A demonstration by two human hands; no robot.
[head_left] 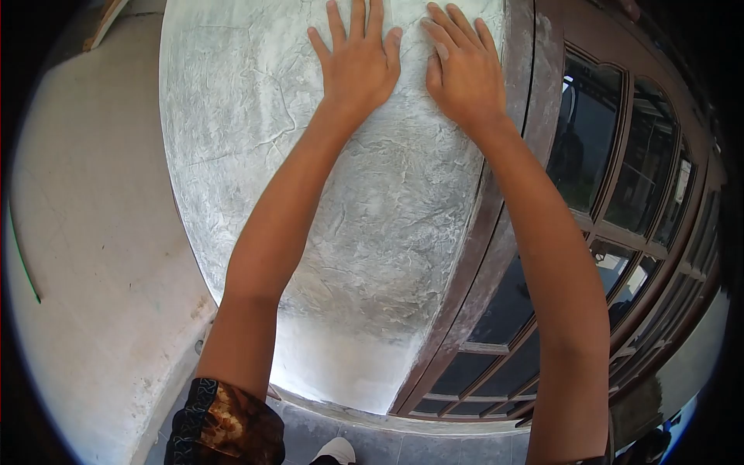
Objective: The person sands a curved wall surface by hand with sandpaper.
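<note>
Both arms reach up over a wall panel with a wrinkled, grey and white mottled surface. My left hand lies against its upper part, palm towards the surface and fingers spread. Just to the right, near the panel's brown edge, is my right hand. Its fingers are stretched out and lie closer together, with greyish marks on some fingertips. Neither hand shows anything in its grip. Towards the bottom the panel is smoother and brightly lit.
A brown wooden frame and glass-paned doors stand along the right. On the left is a plain beige wall with a thin green strip. Below are grey floor tiles and a light shoe tip.
</note>
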